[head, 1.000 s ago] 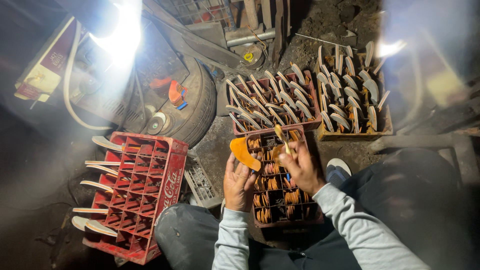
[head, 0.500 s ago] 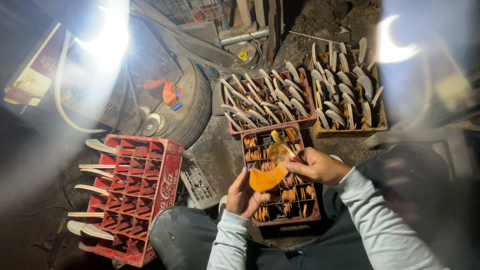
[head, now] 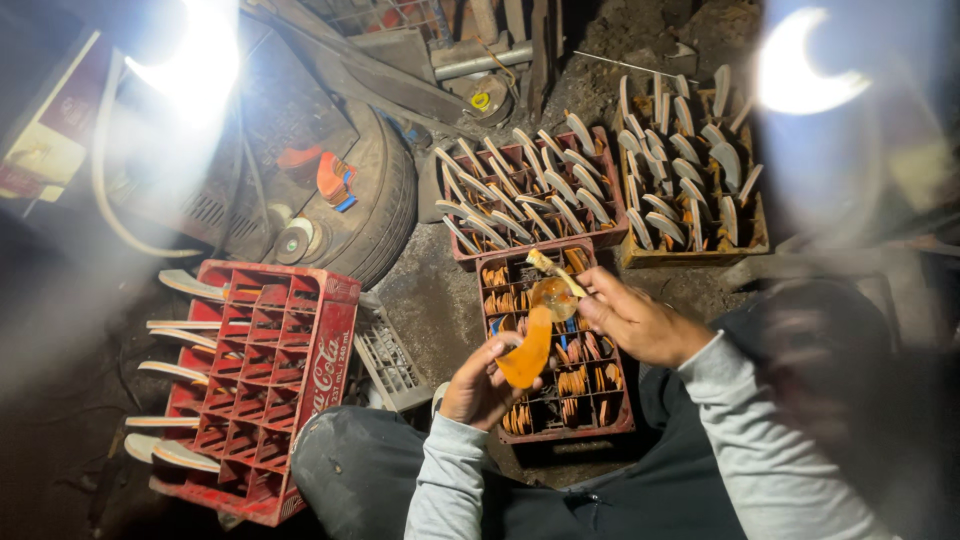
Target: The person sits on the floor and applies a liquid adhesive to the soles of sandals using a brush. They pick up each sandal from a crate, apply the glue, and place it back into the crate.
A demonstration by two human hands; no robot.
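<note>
My left hand [head: 482, 384] holds a curved orange sole-shaped piece [head: 527, 352] above a dark red crate [head: 556, 432] whose cells hold several more orange pieces. My right hand [head: 635, 320] grips a small brush with a pale handle [head: 554, 274], its tip at a shiny glue-wet spot on the top of the orange piece. Both hands hover over the middle of that crate, between my knees.
A bright red bottle crate [head: 262, 380] with pale curved pieces sticking out stands at the left. Two more crates [head: 530, 190] [head: 690, 165] of whitish pieces sit behind. A tyre [head: 375, 195], scrap wood and two glaring lights surround them.
The orange piece came down from the crate's far edge toward me and turned upright in my left hand. My right hand brought the brush onto its upper end.
</note>
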